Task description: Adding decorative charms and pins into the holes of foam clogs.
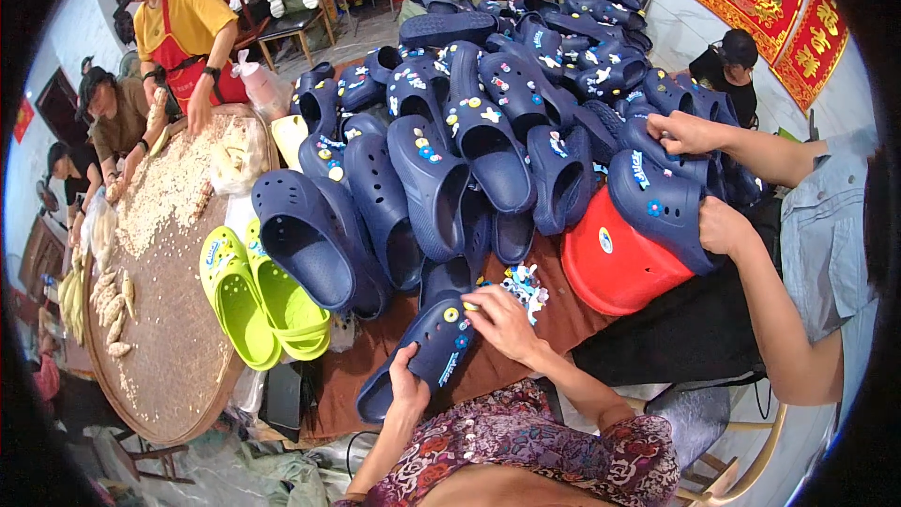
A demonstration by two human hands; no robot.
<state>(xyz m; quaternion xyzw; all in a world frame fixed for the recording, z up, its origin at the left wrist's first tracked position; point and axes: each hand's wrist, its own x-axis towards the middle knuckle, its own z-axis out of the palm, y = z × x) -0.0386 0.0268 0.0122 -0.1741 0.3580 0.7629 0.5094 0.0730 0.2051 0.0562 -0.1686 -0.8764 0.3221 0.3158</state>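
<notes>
My left hand (407, 383) grips a navy clog (420, 334) near its heel, thumb over the rim. The clog is tilted, its toe toward the right. Yellow and blue charms and a light one sit on its holed upper. My right hand (508, 321) has its fingers pinched at the toe, on a small yellowish charm (469, 307) partly hidden by the fingertips. Just beyond that hand lies a small heap of loose charms (526, 289) on the brown cloth (361, 385).
Many navy clogs (493, 164) are piled ahead. Lime-green clogs (246, 314) lie left, beside a round tray (169, 357) of kernels and corn cobs where several people work. At right, another person's hands (727, 225) hold clogs over a red bucket (615, 268).
</notes>
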